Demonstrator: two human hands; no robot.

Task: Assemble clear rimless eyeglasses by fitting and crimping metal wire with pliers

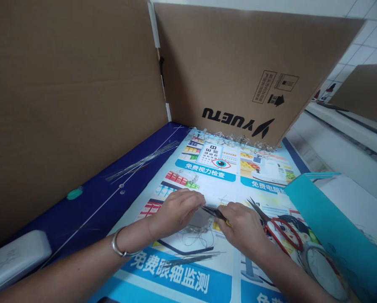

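My right hand [242, 225] is wrapped round a pair of pliers [215, 212] with dark jaws and a bit of yellow on the handle. The plier tips point left and meet the fingertips of my left hand [184, 206]. Those left fingers are pinched together, and whatever they hold is too small or hidden to name. Just below both hands, loose thin wire [196, 239] lies in loops on the printed poster [220, 273]. A bundle of straight thin wires [191, 259] rests nearer to me.
Red-handled scissors [285, 233] lie right of my hand, beside a tape roll [325, 271] and a teal box [333, 235]. Cardboard panels [239, 54] stand behind and left, with clear small pieces [229, 139] along the back. More wires [144, 160] and a white case [18, 263] are left.
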